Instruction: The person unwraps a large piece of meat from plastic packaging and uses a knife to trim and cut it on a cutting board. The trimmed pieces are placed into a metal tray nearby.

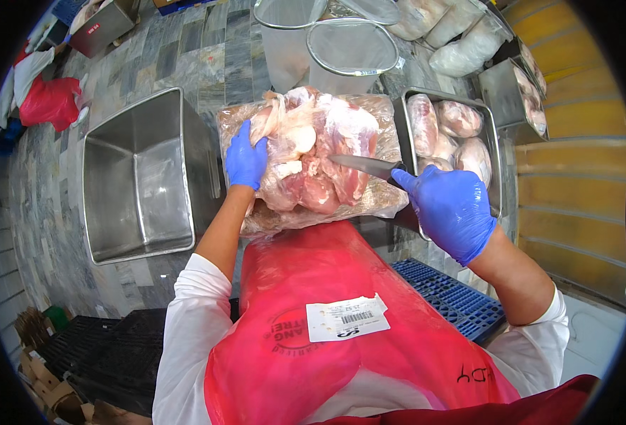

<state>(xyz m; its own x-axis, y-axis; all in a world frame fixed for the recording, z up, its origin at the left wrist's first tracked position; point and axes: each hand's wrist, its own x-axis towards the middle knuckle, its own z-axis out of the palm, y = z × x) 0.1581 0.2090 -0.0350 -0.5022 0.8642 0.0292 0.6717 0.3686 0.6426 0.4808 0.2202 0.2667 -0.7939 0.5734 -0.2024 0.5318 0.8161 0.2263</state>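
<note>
In the head view, a raw bone-in meat cut [327, 145] is held down on a plastic-covered table [380, 204], between the two sets of fingers. The fingers of the gloved left hand [247, 161] are spread against its near-left edge, unclenched; whether any flesh is pinched cannot be told. The fingers of the gloved right hand [456, 211] are clenched around a knife [364, 165], its blade pointed toward the left fingers.

A cut to the left fingers is judged the chief hazard, should the blade glance off bone. Sliding of the meat could be caused by the slick plastic, and loss of grip by a wet glove.

Left of the left fingers, bare metal is shown inside a steel tub [104, 191]. Beyond the right fingers, bagged meat pieces [459, 118] are contained in a second tub [498, 156].
</note>
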